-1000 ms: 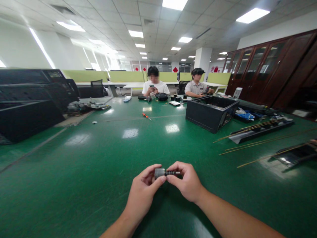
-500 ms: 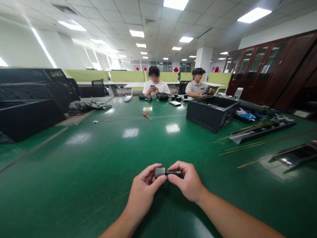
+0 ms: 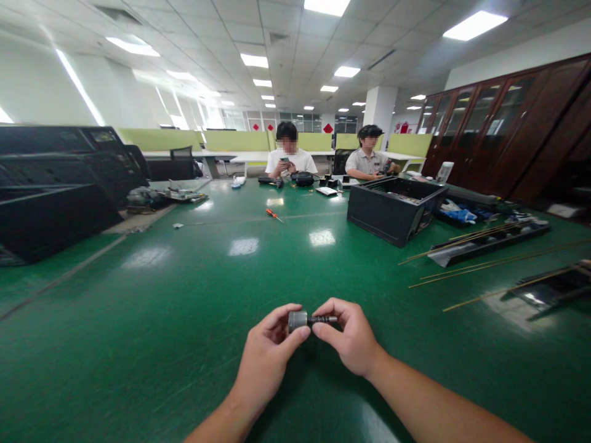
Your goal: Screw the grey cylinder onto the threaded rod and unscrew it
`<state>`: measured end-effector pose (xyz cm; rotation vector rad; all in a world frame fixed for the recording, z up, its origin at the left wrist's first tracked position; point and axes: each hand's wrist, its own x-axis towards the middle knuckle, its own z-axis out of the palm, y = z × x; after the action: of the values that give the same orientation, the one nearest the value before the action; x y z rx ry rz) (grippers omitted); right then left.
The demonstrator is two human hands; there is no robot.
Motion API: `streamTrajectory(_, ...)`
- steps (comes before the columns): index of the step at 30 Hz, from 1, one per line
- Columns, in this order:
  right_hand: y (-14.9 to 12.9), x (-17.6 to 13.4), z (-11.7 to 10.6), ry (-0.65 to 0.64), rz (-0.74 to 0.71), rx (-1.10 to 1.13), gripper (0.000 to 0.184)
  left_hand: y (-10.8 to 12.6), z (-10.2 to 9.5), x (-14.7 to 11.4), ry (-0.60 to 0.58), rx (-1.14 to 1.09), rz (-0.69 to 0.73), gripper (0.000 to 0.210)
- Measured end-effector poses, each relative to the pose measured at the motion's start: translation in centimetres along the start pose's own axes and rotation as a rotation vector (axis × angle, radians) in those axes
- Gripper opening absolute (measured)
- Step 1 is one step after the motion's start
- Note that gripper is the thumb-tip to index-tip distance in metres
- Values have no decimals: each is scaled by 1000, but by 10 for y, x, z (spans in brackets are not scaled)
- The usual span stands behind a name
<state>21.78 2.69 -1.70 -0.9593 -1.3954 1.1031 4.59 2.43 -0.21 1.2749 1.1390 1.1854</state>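
A small motor (image 3: pixel 298 320), a grey metal cylinder with a dark ridged shaft (image 3: pixel 321 319) ending in a bright tip, lies sideways between my hands just over the green table. My left hand (image 3: pixel 270 347) is closed round the cylinder, with thumb in front and fingers behind. On the other side my right hand (image 3: pixel 351 338) pinches the shaft between thumb and forefinger. The two thumbs almost meet where shaft and cylinder join. My right hand's lower fingers are curled and partly hidden.
An orange-handled screwdriver (image 3: pixel 274 215) lies mid-table (image 3: pixel 184 295). Right of it stands a black computer case (image 3: pixel 383 215), with thin brass-coloured rods (image 3: pixel 466 275) closer to me. Black housings (image 3: pixel 50 215) stand at left. Two people (image 3: pixel 293 161) sit across the table.
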Motion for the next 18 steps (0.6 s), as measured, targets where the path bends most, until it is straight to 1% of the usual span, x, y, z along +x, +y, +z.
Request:
streamTrajectory(12,0,0,0,1,7,22,8,1,0,0,6,-11,-10,41)
streamTrajectory(18,1,0,1,15,34,85,11,2,1,0,33,12,1,41)
